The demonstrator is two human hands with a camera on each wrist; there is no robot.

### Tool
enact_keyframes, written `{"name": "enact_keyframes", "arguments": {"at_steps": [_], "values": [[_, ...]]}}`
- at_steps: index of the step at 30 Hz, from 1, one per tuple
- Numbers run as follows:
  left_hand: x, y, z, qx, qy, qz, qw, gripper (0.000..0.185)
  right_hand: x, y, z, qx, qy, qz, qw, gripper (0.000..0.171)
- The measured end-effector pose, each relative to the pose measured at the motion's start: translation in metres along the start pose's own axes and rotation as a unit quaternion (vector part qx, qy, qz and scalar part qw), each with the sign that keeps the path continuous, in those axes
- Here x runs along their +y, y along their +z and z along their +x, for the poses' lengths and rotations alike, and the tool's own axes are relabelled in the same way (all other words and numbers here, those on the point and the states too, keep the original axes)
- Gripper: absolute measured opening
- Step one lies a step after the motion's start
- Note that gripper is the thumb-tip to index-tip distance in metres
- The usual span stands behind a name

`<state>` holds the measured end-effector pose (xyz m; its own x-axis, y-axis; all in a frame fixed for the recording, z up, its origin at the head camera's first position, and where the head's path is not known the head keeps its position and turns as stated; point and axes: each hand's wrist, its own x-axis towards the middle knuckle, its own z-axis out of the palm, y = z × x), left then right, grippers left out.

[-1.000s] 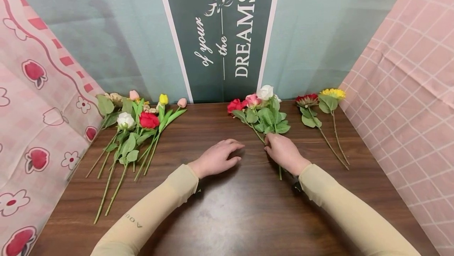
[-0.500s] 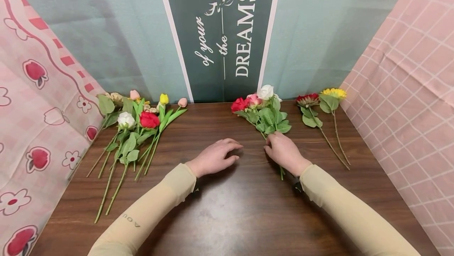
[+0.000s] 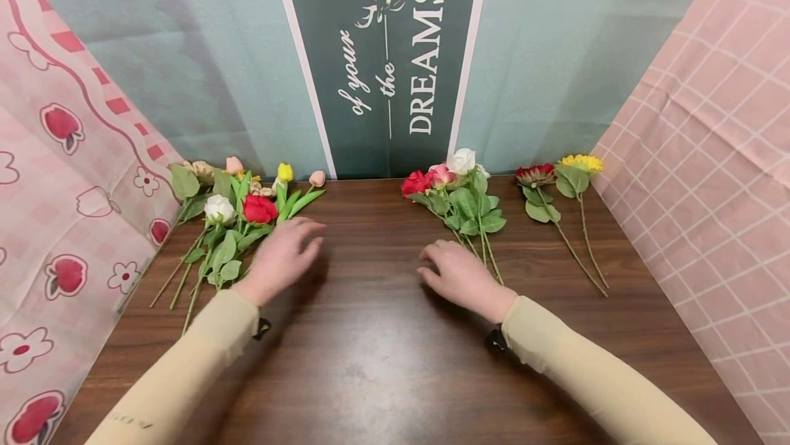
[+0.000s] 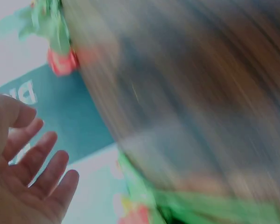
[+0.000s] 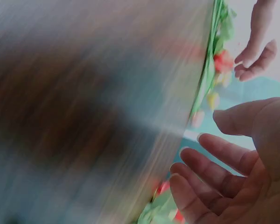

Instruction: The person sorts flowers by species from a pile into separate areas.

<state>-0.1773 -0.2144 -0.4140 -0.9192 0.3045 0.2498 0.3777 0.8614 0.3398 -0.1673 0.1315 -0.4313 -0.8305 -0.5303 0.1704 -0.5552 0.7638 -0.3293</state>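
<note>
My left hand [image 3: 284, 256] hovers beside the left heap of flowers, fingers loosely bent and holding nothing. Near its fingertips lie a red rose [image 3: 260, 209] and a pink tulip [image 3: 317, 179] with green leaves. A white rose [image 3: 219, 209] lies further left, and the left forearm covers some stems. My right hand [image 3: 461, 273] is just left of the stems of the middle bunch, its fingers relaxed and bare. That bunch has a red rose [image 3: 417, 183], a pink rose [image 3: 441, 175] and a white rose [image 3: 462, 160]. Both wrist views are blurred, but each palm [image 4: 23, 182] looks empty.
At the right lie a dark red flower [image 3: 535, 173] and a yellow sunflower [image 3: 580, 163] with long stems. A yellow tulip [image 3: 284, 172] lies at the back left. Cloth hangs behind the wooden table [image 3: 382, 363] and along both sides.
My right hand has let go of the middle bunch's stems and moved left. The left hand has moved left to the left heap. The middle bunch shifted slightly right, then stayed put.
</note>
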Motion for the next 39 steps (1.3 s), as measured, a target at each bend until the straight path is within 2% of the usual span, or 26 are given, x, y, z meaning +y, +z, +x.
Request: {"name": "enact_keyframes", "arguments": {"at_steps": [3,6,8,10,14,17,22,26,29,33,36,39], "values": [[-0.035,-0.027,-0.020,0.037,-0.046,0.019,0.9981,0.027,-0.021,0.007,0.003,-0.021,-0.028,0.004,0.999,0.021],[-0.072,-0.052,-0.040,0.045,-0.109,0.041,0.9922,0.027,-0.041,0.016,0.006,-0.037,-0.060,0.006,0.998,0.023],[-0.095,-0.064,-0.053,0.027,-0.153,0.041,0.9869,0.028,-0.055,0.021,0.009,-0.045,-0.084,0.004,0.995,0.025],[-0.114,-0.072,-0.063,-0.008,-0.197,0.029,0.9800,0.032,-0.069,0.026,0.012,-0.054,-0.108,-0.005,0.993,0.027],[-0.137,-0.079,-0.075,-0.079,-0.246,-0.005,0.9660,0.040,-0.097,0.034,0.021,-0.078,-0.151,-0.028,0.985,0.033],[-0.145,-0.081,-0.076,-0.100,-0.257,-0.016,0.9612,0.042,-0.119,0.039,0.030,-0.096,-0.179,-0.044,0.978,0.042],[-0.149,-0.082,-0.072,-0.118,-0.269,-0.026,0.9556,0.037,-0.145,0.045,0.044,-0.114,-0.208,-0.053,0.970,0.051],[-0.150,-0.084,-0.070,-0.149,-0.280,-0.047,0.9471,0.031,-0.156,0.051,0.055,-0.117,-0.206,-0.052,0.970,0.051],[-0.149,-0.086,-0.069,-0.173,-0.298,-0.083,0.9351,0.033,-0.159,0.056,0.061,-0.119,-0.197,-0.055,0.972,0.049],[-0.148,-0.086,-0.070,-0.180,-0.314,-0.119,0.9246,0.026,-0.157,0.063,0.064,-0.126,-0.184,-0.063,0.973,0.048],[-0.147,-0.086,-0.071,-0.178,-0.309,-0.118,0.9267,0.022,-0.155,0.067,0.064,-0.126,-0.177,-0.068,0.974,0.048],[-0.145,-0.089,-0.074,-0.171,-0.297,-0.108,0.9332,0.021,-0.152,0.070,0.064,-0.126,-0.175,-0.066,0.974,0.047]]}}
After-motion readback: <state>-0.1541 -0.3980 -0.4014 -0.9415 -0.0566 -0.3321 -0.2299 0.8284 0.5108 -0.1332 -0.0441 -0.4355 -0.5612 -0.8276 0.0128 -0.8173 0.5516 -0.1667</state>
